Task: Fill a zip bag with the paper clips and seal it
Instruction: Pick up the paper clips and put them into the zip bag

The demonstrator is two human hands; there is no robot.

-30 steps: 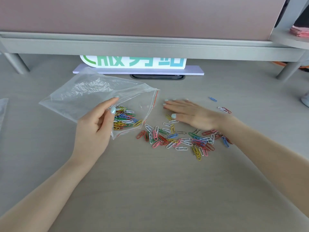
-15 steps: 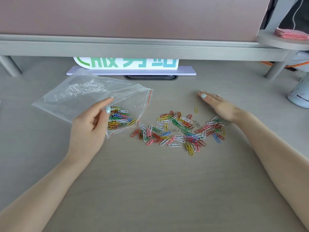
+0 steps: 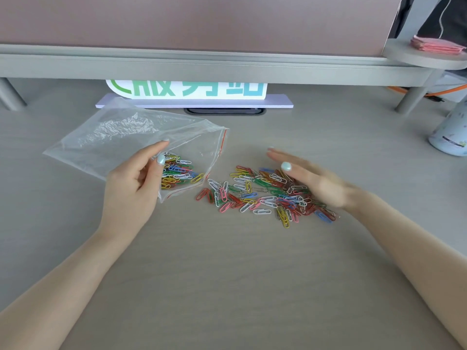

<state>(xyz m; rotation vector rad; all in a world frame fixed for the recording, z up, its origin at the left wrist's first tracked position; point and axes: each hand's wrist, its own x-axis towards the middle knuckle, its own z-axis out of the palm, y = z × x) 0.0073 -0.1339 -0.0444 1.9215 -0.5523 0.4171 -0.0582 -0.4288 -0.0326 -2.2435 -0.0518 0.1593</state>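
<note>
Two bare hands are out over the grey desk [image 3: 227,274], one on each side of a spill of coloured paper clips. Her left hand [image 3: 134,188] grips the clear zip bag [image 3: 121,137] at its near edge, thumb on top of the plastic and fingers curled underneath, so the mouth with its red seal line [image 3: 222,145] gapes toward the right. A small heap of clips inside the bag [image 3: 179,173] sits just beside the thumb, close to the opening. The rest of the bag, crinkled and flat, stretches away to the far left.

The right hand [image 3: 310,180] is flat and open, fingers straight and held together, pointing left toward the bag. Its edge and palm rest on the right part of the loose pile of paper clips [image 3: 255,195], which lies on the desk between the hand and the bag mouth; the nearest clips almost touch the bag's corner. The hand looks slightly blurred.

At the far side a white sign with green and blue lettering [image 3: 187,90] stands on a pale lilac base under the grey shelf [image 3: 202,66]. Far right, a light blue bottle [image 3: 452,137] stands on the desk, and a stack of pink paper [image 3: 437,45] lies on the round ledge above it
</note>
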